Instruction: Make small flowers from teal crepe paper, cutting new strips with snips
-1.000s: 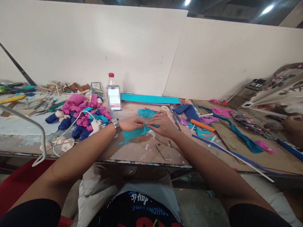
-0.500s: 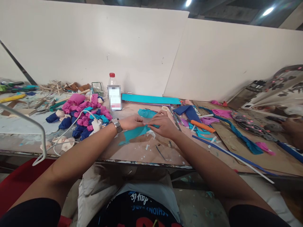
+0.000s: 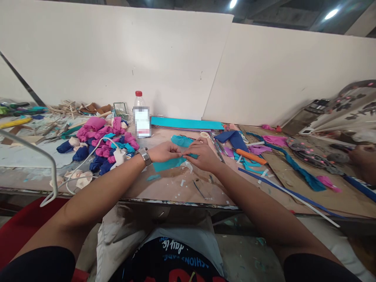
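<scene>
A turquoise piece of thin paper or cloth [image 3: 166, 165] is in hand, narrowed to a point at the fingers and spreading loose just below and left of them. The left hand [image 3: 162, 152] and right hand [image 3: 202, 154] nearly meet, the fingers of each seemingly pinched together on its narrow end. Work on this piece looks partway: the tip is gathered, the wider part unbound. Left of the fingers, a heap of pink, navy and turquoise crumpled bundles [image 3: 102, 151] appears already shaped; beyond the fingers, a long flat turquoise strip [image 3: 188, 123] looks unworked.

Small pale scraps [image 3: 182, 182] dot the surface [image 3: 164, 192] nearer than the fingers, hardly in the way. Just beyond the right fingers lies a cream ring [image 3: 204, 134]; farther right, an orange-handled tool [image 3: 251, 156] and a folded navy strip [image 3: 233, 137]. A clear red-capped bottle [image 3: 139, 101] stands beyond the left hand, clear of both.
</scene>
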`<control>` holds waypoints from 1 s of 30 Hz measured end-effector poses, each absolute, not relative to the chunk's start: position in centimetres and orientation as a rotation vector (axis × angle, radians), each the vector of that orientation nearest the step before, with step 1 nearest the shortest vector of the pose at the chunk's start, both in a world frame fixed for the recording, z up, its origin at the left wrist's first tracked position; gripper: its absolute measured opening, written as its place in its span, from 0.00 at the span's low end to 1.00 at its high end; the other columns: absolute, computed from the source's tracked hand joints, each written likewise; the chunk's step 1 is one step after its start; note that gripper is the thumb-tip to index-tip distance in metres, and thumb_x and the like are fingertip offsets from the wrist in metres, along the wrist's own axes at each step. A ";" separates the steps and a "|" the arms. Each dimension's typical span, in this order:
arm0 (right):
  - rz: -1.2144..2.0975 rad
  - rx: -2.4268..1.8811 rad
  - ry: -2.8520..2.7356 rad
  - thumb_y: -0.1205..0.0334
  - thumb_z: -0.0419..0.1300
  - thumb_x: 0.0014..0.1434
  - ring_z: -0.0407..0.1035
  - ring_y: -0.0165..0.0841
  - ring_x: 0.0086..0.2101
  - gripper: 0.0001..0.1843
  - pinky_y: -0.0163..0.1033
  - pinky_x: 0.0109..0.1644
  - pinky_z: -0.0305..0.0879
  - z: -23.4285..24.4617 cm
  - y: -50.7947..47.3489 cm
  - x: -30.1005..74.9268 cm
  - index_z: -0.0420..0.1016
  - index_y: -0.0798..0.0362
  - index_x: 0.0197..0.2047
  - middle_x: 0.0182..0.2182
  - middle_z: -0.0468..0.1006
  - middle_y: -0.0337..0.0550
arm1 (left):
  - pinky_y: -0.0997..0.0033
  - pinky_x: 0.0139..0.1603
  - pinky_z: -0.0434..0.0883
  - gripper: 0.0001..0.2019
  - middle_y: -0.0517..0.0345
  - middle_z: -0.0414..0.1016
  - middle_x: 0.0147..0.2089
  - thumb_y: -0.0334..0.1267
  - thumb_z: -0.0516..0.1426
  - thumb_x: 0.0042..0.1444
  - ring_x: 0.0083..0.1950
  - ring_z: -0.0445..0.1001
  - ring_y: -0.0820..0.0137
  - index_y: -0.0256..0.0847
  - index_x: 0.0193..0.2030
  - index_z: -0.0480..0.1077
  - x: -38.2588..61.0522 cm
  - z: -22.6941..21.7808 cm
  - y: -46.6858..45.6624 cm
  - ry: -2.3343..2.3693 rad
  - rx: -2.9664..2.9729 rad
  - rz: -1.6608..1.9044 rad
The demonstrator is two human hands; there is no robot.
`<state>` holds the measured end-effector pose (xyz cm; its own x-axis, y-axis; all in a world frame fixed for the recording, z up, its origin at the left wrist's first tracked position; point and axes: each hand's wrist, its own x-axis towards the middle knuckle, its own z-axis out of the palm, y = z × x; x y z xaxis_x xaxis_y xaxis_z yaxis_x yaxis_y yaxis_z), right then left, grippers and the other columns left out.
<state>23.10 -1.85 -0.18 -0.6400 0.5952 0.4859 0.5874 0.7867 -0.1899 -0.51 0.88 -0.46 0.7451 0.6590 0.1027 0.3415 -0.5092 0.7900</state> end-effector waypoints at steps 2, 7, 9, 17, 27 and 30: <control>0.025 -0.909 -2.423 0.53 0.62 0.67 0.76 0.39 0.42 0.11 0.52 0.60 0.52 -0.3 -1.8 23.1 0.84 0.46 0.39 0.35 0.86 0.42 | 0.71 0.29 0.52 0.18 0.64 0.58 0.25 0.51 0.56 0.64 0.27 0.54 0.74 0.37 0.34 0.73 -0.5 -0.2 0.5 0.768 2.185 0.503; 0.084 -0.946 -2.368 0.52 0.63 0.66 0.75 0.42 0.44 0.11 0.52 0.58 0.53 -0.7 -1.5 23.0 0.84 0.48 0.38 0.35 0.85 0.43 | 0.70 0.30 0.53 0.16 0.63 0.64 0.24 0.47 0.54 0.65 0.26 0.59 0.73 0.37 0.36 0.74 -0.2 0.5 -0.5 0.904 2.364 0.523; 0.092 -0.953 -2.360 0.53 0.63 0.66 0.74 0.43 0.45 0.11 0.52 0.57 0.53 -0.8 -1.4 23.1 0.83 0.48 0.38 0.36 0.85 0.43 | 0.69 0.32 0.55 0.15 0.60 0.70 0.27 0.44 0.53 0.66 0.28 0.62 0.72 0.37 0.36 0.74 -0.1 0.6 -0.8 0.922 2.458 0.550; 0.100 -0.994 -2.383 0.54 0.62 0.67 0.73 0.44 0.47 0.11 0.51 0.57 0.53 -0.9 -1.3 23.2 0.83 0.49 0.39 0.37 0.85 0.43 | 0.68 0.36 0.57 0.13 0.54 0.80 0.35 0.42 0.53 0.68 0.34 0.71 0.66 0.41 0.43 0.78 0.3 0.0 -0.9 1.047 2.678 0.573; 0.143 -1.024 -2.389 0.54 0.56 0.69 0.66 0.48 0.56 0.13 0.54 0.60 0.54 -0.6 -1.7 23.1 0.80 0.49 0.40 0.41 0.84 0.46 | 0.67 0.38 0.62 0.16 0.55 0.84 0.42 0.45 0.50 0.71 0.40 0.78 0.63 0.45 0.48 0.78 0.5 -0.3 -1.0 1.090 2.790 0.580; 0.150 -1.038 -2.379 0.54 0.56 0.68 0.64 0.49 0.58 0.12 0.56 0.62 0.53 -0.6 -1.7 23.2 0.79 0.49 0.41 0.43 0.84 0.46 | 0.66 0.39 0.63 0.17 0.55 0.84 0.43 0.46 0.50 0.71 0.42 0.79 0.62 0.45 0.49 0.78 0.6 -0.4 -1.1 1.129 2.784 0.589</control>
<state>23.16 -1.68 -0.57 -0.5607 0.7080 0.4294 0.6485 0.6979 -0.3040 0.61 -1.08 -0.43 0.6547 0.6848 0.3200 0.6541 -0.7254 0.2143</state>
